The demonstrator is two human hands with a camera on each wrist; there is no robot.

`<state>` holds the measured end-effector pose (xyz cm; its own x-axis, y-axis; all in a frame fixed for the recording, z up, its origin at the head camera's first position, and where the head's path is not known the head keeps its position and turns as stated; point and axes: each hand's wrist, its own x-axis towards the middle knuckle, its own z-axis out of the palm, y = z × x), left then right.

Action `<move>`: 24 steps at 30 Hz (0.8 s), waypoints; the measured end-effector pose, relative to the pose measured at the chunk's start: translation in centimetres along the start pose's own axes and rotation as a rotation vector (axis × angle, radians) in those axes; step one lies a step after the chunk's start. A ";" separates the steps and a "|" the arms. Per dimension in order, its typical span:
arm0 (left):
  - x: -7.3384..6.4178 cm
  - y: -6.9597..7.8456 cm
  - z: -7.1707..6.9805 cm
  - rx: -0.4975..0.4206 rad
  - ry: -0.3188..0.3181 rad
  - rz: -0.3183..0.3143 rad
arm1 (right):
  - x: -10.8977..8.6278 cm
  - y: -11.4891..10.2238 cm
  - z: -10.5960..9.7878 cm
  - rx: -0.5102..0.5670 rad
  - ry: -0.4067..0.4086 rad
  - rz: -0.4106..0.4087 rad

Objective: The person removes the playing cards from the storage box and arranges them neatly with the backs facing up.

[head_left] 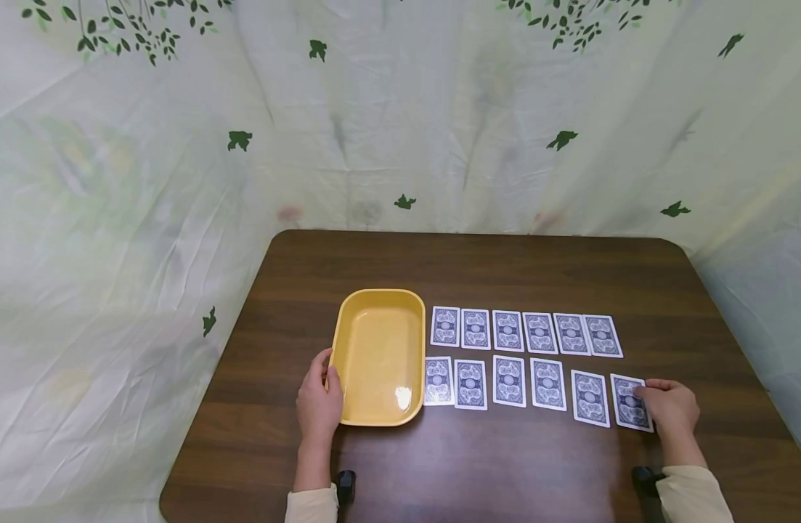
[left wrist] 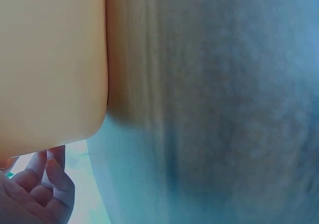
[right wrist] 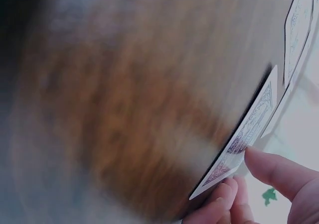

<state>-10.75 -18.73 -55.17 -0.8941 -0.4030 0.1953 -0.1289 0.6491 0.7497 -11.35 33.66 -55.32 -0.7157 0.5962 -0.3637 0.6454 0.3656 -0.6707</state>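
Note:
A yellow tray (head_left: 380, 356) with rounded corners lies on the table, nothing inside it. My left hand (head_left: 319, 403) holds its left rim, thumb at the edge and fingers along the outer side; in the left wrist view the fingers (left wrist: 62, 179) curl against the tray wall (left wrist: 55, 69). To the tray's right, blue-backed playing cards lie face down in two rows. At the right end of the front row, my right hand (head_left: 673, 408) pinches the last playing card (head_left: 629, 407) by its right edge, thumb (right wrist: 274, 167) on top.
The back row of cards (head_left: 507, 331) runs rightward from the tray, its last two cards touching. In the front row, the leftmost card (head_left: 438, 381) lies against the tray's right side. The dark wooden table (head_left: 478, 269) meets a pale patterned curtain (head_left: 400, 131) at the back.

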 end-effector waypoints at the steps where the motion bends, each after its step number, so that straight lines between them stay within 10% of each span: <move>1: 0.0 0.0 0.0 0.000 -0.002 -0.001 | 0.1 0.0 0.0 0.001 0.002 -0.002; 24: 0.7 0.0 0.0 0.022 -0.050 -0.028 | -0.5 -0.2 0.7 0.103 0.073 -0.129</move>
<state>-11.38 -19.06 -55.06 -0.9102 -0.3889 0.1425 -0.1627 0.6521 0.7405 -11.35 32.83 -55.44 -0.7668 0.6011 -0.2252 0.5163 0.3690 -0.7729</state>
